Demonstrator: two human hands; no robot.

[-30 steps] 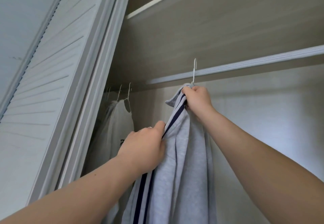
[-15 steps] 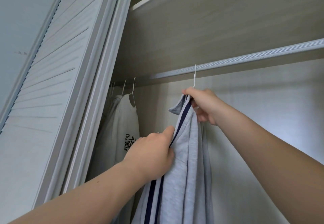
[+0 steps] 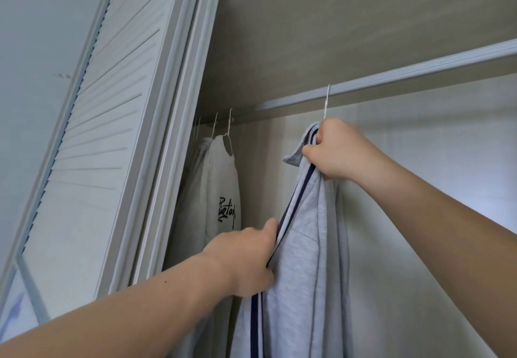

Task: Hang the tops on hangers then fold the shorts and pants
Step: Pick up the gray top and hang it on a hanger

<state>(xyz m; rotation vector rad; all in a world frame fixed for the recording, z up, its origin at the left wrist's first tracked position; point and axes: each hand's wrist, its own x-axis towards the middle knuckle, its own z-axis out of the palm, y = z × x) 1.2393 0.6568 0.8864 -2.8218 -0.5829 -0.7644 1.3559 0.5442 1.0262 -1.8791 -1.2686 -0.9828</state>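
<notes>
Grey cotton top with navy stripes [image 3: 303, 273] hangs right of a white printed sweatshirt [image 3: 221, 189]. Of the hands, the left hand [image 3: 246, 259] grips its striped edge; the right hand [image 3: 335, 153] clutches its collar below a white wire hanger hook [image 3: 326, 103] at the pale closet rail [image 3: 419, 70].

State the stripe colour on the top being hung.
Dark navy stripe on the light grey fabric top; head view.

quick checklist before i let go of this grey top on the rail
1. Hook of the hanger over the rail: reaches it, fully over cannot tell.
2. Grip of the right hand on the grey top under the hook: ok.
3. Grip of the left hand lower down: ok.
4. Top's shoulders on the hanger: cannot tell, cloth hides them.
5. Gap to the white hoodie: ok, apart.
</notes>
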